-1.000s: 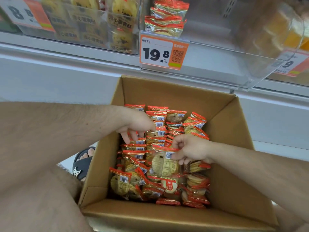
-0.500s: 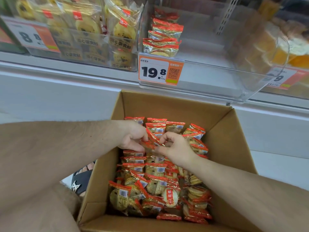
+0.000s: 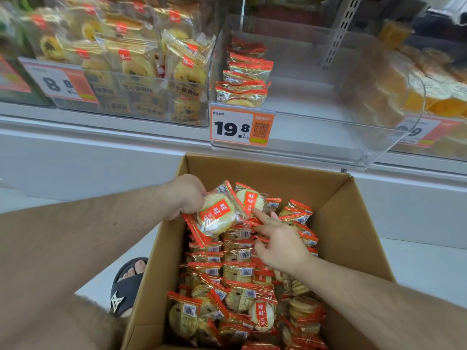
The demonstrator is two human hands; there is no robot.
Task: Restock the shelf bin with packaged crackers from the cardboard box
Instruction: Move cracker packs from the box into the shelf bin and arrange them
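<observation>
An open cardboard box (image 3: 338,213) on the floor holds several red-and-gold cracker packets (image 3: 235,271). My left hand (image 3: 185,195) grips a few cracker packets (image 3: 222,213) lifted above the box's far left part. My right hand (image 3: 280,241) hovers just right of them, forefinger stretched out and touching a held packet's edge, other fingers loosely bent, holding nothing. Above the box a clear plastic shelf bin (image 3: 353,137) carries a 19.8 price tag (image 3: 241,127) and has a small stack of the same packets (image 3: 245,74) at its left side.
To the left stands another clear bin (image 3: 126,107) of yellow pastry packs with an 8.8 tag. A bin of orange-yellow goods (image 3: 434,97) lies at the right. My sandalled foot (image 3: 127,284) is on the white floor left of the box.
My left hand has lifted a few packets out of the pile and turned their fronts up. My right hand has let go and now points at them. The view tilted up toward the shelf.
</observation>
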